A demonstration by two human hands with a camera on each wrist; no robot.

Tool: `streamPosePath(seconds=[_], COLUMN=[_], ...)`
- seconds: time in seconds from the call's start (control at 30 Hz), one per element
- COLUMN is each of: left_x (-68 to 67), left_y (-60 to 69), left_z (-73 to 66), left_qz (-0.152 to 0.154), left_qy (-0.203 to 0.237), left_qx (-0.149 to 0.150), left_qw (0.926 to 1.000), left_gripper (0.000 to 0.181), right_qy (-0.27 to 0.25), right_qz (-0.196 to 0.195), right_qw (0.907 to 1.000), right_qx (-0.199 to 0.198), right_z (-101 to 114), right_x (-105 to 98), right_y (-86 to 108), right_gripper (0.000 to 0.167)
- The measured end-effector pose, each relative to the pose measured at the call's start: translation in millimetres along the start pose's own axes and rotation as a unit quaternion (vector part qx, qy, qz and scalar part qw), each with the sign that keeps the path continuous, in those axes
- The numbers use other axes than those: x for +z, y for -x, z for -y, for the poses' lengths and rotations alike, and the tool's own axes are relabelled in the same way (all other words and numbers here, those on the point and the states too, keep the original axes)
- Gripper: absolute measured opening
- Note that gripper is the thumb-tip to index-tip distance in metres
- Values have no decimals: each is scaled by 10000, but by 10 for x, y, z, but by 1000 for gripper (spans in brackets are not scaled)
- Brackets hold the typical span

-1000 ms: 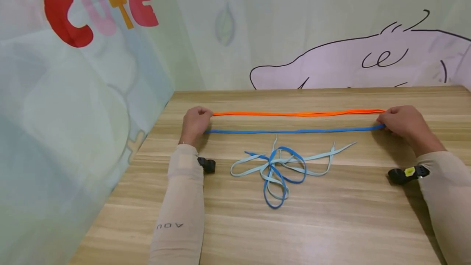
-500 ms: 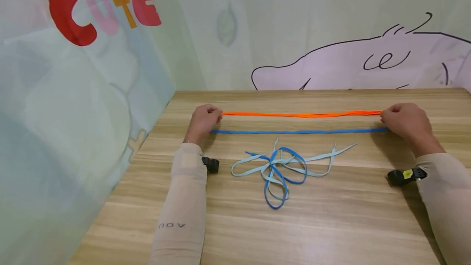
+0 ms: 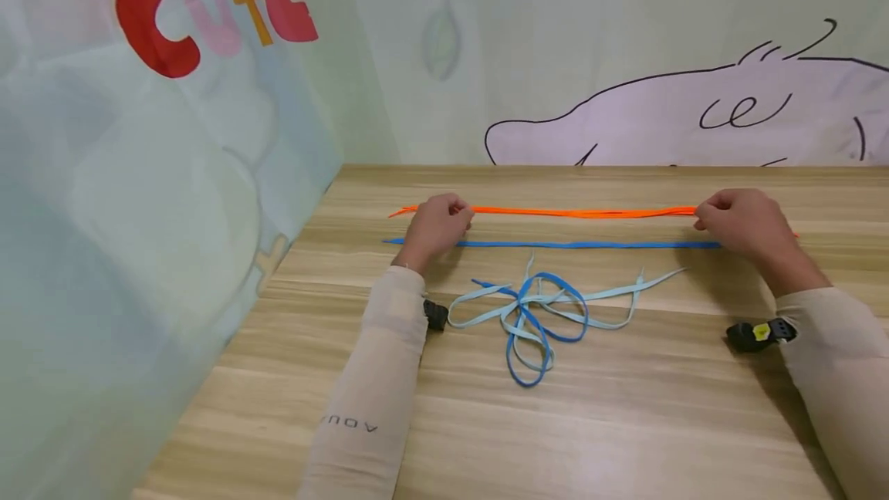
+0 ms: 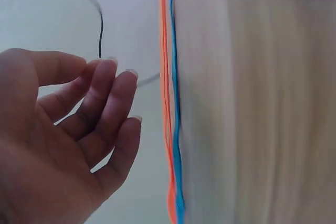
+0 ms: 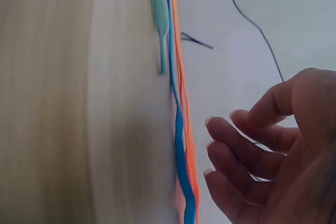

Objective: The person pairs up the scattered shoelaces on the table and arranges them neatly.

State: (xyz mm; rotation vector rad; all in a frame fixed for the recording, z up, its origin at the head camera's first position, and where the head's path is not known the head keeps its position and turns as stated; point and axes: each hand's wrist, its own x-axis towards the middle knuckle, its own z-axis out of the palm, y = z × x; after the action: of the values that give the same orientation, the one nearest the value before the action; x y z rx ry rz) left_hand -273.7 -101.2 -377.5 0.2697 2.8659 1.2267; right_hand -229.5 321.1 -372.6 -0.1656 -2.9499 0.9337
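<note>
Orange shoelaces (image 3: 583, 214), several strands side by side, lie stretched across the table. A blue shoelace (image 3: 583, 244) runs straight and parallel in front of them. My left hand (image 3: 434, 226) hovers over the laces near their left ends, which stick out beyond it. Over the right part of the same laces is my right hand (image 3: 745, 224). Both wrist views show loosely bent fingers with nothing held; the orange strands (image 4: 164, 66) and blue lace (image 5: 181, 150) appear apart from the hands. Nearer me, a light-blue shoelace (image 3: 603, 295) and a darker blue shoelace (image 3: 559, 336) lie looped together.
The wood-grain table (image 3: 556, 438) ends at a printed cloth backdrop (image 3: 389, 60) behind and on the left. A small black wrist camera (image 3: 757, 335) sits on the right sleeve, and another black camera (image 3: 436, 315) on the left one.
My left hand has moved right from the lace ends, exposing their left tips. My right hand has moved slightly left, and an orange tip now shows beyond it. The laces stay laid out.
</note>
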Motion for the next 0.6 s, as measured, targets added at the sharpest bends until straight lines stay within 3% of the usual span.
streamPosePath(seconds=[0.23, 0.43, 0.6], left_x=[140, 246, 302], left_y=[199, 337, 419], left_z=[-204, -335, -440], left_qz=[379, 1046, 1273], left_qy=[-744, -1553, -1869], left_qx=[398, 786, 1053], left_qw=[9957, 9792, 9684], left_gripper=[23, 22, 22], right_qy=[-125, -146, -198], right_qz=[309, 501, 574], right_qw=[9991, 9979, 9958], right_qx=[-272, -386, -679], right_z=[165, 298, 428], right_x=[71, 73, 82], right_y=[7, 86, 120], right_gripper=[44, 42, 40])
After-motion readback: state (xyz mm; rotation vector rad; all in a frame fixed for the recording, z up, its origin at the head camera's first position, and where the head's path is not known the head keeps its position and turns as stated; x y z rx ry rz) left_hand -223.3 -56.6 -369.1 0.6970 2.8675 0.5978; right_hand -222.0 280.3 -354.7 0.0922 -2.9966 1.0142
